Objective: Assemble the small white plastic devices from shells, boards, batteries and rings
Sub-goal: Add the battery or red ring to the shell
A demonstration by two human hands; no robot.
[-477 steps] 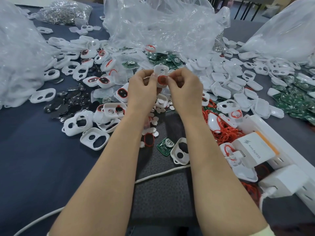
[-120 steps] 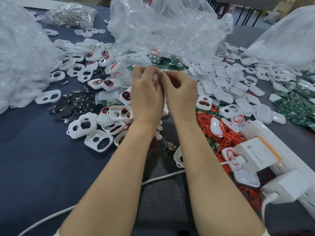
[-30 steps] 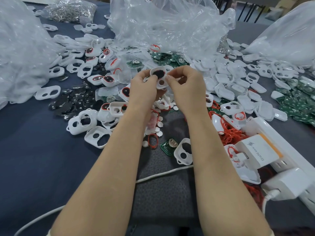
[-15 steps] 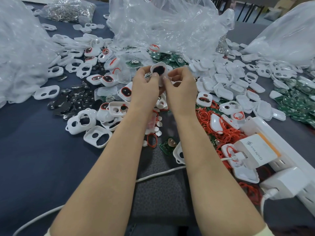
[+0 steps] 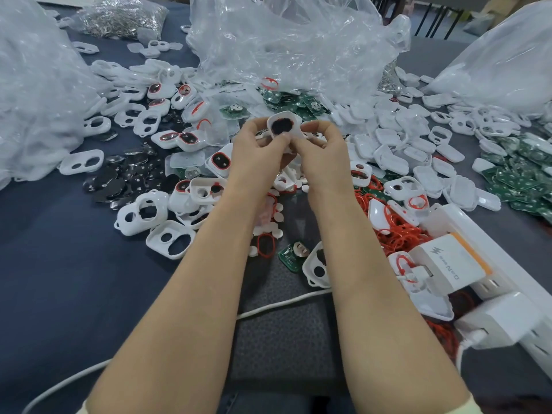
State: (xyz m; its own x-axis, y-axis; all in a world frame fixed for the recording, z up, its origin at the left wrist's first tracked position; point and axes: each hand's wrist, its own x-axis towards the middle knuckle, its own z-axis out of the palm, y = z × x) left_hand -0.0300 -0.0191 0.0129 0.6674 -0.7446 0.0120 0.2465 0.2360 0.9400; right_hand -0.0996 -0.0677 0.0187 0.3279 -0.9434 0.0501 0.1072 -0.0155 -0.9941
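Lower half of the shell [image 5: 282, 126] is buried behind left hand [image 5: 259, 155] and right hand [image 5: 325, 155]. The power strip [image 5: 504, 276] runs off-frame at 4 o'clock, white cable [image 5: 283, 303] at 7 o'clock.

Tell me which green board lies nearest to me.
The green board between a loose red ring and a white shell; every other board lies farther back.

- The white charger [image 5: 448, 265], near right and plugged into the white power strip [image 5: 513, 273], carries a grey lightning-bolt sign on its upper face.
- Beside the bolt on the same face runs grey lettering, set sideways. "GaN" can be read, and the characters next to it are too blurred to make out.
- Any print on the green boards [image 5: 513, 177], far right, is too small to read.
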